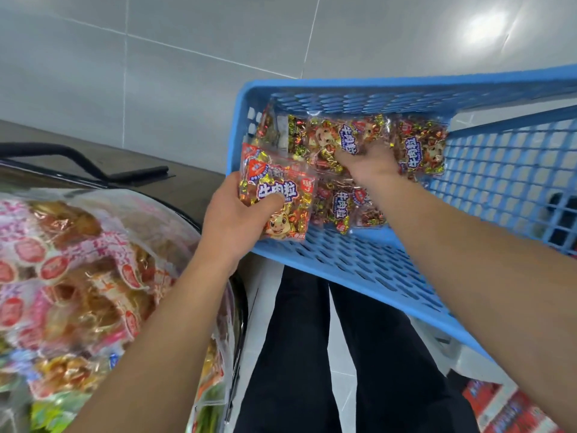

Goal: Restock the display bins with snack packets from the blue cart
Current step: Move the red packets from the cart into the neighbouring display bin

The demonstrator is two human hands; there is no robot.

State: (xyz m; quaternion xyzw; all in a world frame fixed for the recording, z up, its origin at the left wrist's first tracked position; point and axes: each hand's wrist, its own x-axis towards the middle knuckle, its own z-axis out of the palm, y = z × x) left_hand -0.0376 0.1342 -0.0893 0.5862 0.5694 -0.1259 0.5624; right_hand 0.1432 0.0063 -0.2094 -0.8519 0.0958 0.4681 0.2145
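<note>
Head camera looks steeply down on two bare forearms that reach forward over a pair of legs in black trousers. On the right side is the blue cart, a plastic basket with perforated walls, and several snack packets lie on its floor, close to the far wall. These are transparent bags with small gold and red wrapped pieces inside, and each has a cartoon animal and a blue label.

The left hand grips a small stack of the same packets above the near left corner of the cart, the thumb pressing on the front of the top bag. The right hand is deep in the cart and lies on the loose packets. Its fingers bend down into the pile and are hidden by the back of the hand, so I cannot tell if they hold a bag.

At the left is a display bin with a dark rim, full of snacks in pink and clear wrappers. It stands just beside the cart. A grey tiled floor fills the top of the view, and a red and white box is at the bottom right corner.
</note>
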